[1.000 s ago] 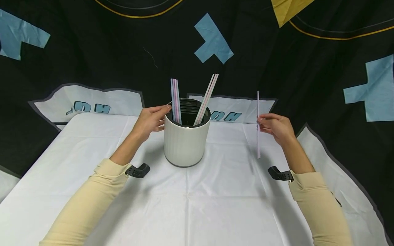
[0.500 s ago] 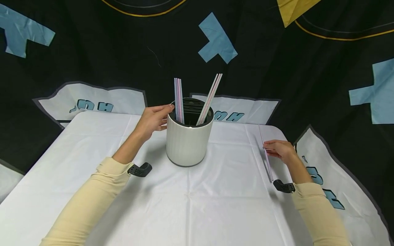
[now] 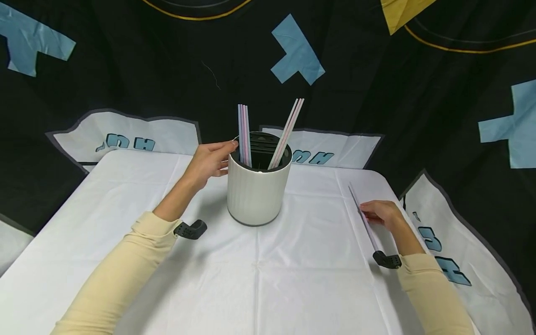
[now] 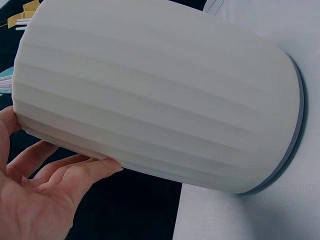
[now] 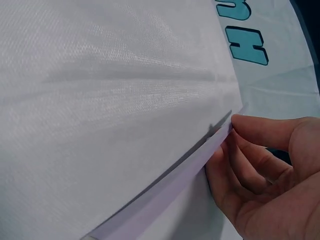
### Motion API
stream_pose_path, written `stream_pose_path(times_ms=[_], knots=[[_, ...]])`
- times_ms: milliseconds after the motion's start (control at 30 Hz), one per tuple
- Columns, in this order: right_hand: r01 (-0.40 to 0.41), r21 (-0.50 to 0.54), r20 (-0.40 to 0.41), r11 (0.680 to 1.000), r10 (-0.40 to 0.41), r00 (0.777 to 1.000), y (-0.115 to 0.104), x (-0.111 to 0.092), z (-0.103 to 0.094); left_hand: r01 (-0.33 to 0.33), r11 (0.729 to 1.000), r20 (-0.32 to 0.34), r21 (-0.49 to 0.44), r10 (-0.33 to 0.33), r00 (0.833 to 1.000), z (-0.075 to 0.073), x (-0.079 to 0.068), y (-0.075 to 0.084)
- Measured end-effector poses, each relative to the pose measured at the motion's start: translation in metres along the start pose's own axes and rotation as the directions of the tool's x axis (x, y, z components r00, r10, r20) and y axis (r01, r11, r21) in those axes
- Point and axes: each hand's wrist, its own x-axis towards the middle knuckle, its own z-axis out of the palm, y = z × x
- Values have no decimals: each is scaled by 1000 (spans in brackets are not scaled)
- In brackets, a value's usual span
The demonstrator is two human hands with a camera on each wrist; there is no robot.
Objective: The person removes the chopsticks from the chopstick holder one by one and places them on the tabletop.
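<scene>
A white ribbed pen holder (image 3: 257,197) with a dark insert stands upright on the white-covered table. My left hand (image 3: 209,163) holds it at its left, the thumb at the rim and the other fingers along its side (image 4: 95,167). Pale blue and pink straws (image 3: 244,135) stand in its left part, and white and pink straws (image 3: 286,133) lean right in another part. At the table's right side, my right hand (image 3: 383,214) pinches a thin lilac straw (image 3: 368,230) close over the cloth. In the right wrist view, the straw (image 5: 165,195) runs down-left from the fingertips.
White cloth (image 3: 201,288) covers the table, its right edge (image 3: 395,190) just beyond the right hand. A black backdrop (image 3: 167,70) with pale blue shapes hangs behind. A black wrist device (image 3: 387,259) overlaps the straw's near end in the head view.
My right hand has lowered the straw from upright in the air to nearly flat near the cloth, shifting slightly right. The left hand stays at the pen holder.
</scene>
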Motion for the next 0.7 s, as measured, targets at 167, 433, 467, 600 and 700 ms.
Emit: stream_pose_path(times_ms=[167,433,467,600,700], knots=[[-1,55,-10,999,1,1000,-3,0,-2,5,1000,1,-18,-5,1000,0,-1,1],[0,45,-22,999,1,1000,1,-1,-10,-8,1000,9,-20,8,1000,1,0,3],[-3,39,-23,999,4,1000,2,-1,-11,-7,1000,9,-21,7,1000,0,0,3],[-28,-29,-34,999,27,999,2,-2,-14,-3,999,12,-34,3,1000,0,1,1],[-37,-58,-41,998,34,999,-2,-4,-15,-3,999,15,-42,4,1000,-1,0,1]])
